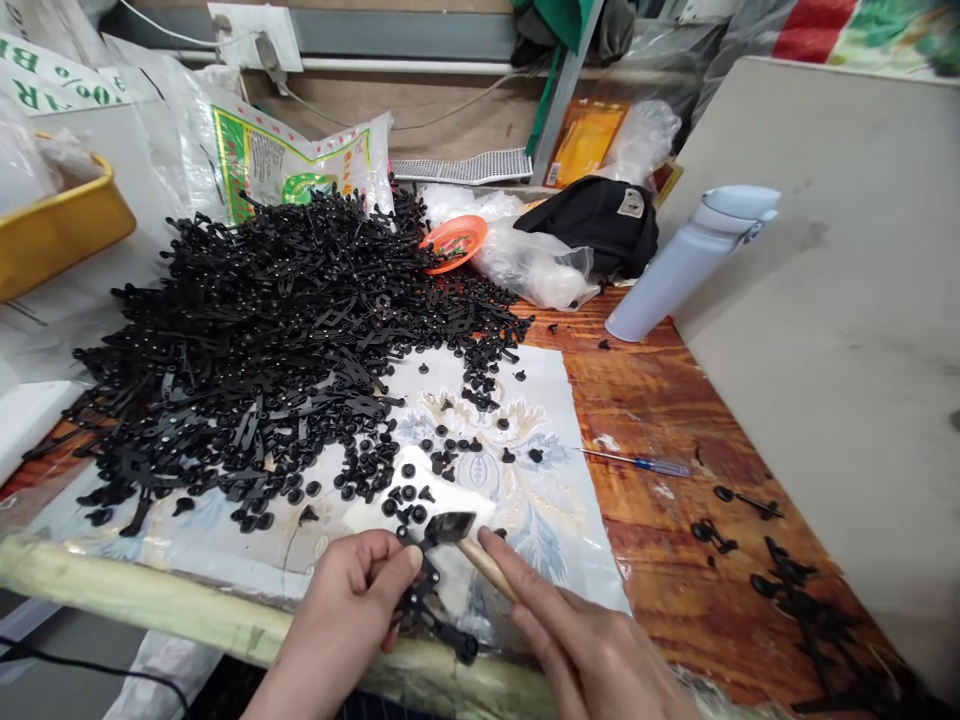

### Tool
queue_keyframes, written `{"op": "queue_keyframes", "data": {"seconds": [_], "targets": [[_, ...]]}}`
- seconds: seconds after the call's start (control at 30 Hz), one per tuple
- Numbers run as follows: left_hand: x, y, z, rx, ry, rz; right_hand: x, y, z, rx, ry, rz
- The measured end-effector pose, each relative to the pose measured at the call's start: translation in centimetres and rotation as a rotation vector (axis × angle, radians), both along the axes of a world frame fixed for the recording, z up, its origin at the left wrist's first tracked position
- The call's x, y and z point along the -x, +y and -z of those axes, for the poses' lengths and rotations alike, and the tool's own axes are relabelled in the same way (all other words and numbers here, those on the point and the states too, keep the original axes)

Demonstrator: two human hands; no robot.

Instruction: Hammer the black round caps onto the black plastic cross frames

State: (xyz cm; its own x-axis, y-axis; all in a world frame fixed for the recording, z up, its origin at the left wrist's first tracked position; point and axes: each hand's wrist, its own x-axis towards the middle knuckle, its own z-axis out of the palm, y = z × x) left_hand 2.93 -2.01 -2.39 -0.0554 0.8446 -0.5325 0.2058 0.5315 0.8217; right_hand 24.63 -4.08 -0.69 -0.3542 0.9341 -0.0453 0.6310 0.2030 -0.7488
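My left hand (349,595) is closed, with thumb and fingers pinching a black plastic part (431,610) near the table's front edge. In my right hand (574,625) is a small hammer (487,570) with a wooden handle and a dark head, gripped with the index finger along the handle. The hammer head is right beside the left fingertips, over the black part; whether they touch, I cannot tell. Small round black pieces (409,492) lie just beyond, on a white pad (469,500). My left fingers hide some of the held part.
A large heap of black plastic parts (262,300) covers the left and back of the table. A screwdriver (637,463), a pale blue bottle (686,265) and loose black parts (814,610) are on the right. An orange dish (455,243) sits by the heap; a grey panel (840,300) stands at right.
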Motion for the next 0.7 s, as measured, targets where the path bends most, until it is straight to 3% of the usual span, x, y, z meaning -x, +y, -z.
{"op": "queue_keyframes", "data": {"seconds": [0.13,0.27,0.4,0.5,0.6,0.7], "targets": [[0.1,0.2,-0.6,-0.053,0.047,0.087,0.0,0.9,-0.8,0.064,0.024,0.072],[-0.1,0.0,-2.4,-0.133,0.142,0.34,1.8,3.4,-2.9,0.15,0.186,0.216],[0.1,-0.1,-4.4,-0.226,0.22,0.476,4.2,5.3,-3.4,0.457,0.288,0.042],[1.2,-0.6,-5.0,-0.197,0.09,0.275,4.7,5.7,-3.4,0.619,0.436,-0.005],[1.8,-1.5,-4.4,-0.172,-0.309,-0.069,4.3,5.5,-3.7,0.706,0.595,0.106],[0.7,-2.7,-3.6,0.039,-0.618,-0.188,4.4,4.8,-3.9,0.727,0.663,0.161]]}}
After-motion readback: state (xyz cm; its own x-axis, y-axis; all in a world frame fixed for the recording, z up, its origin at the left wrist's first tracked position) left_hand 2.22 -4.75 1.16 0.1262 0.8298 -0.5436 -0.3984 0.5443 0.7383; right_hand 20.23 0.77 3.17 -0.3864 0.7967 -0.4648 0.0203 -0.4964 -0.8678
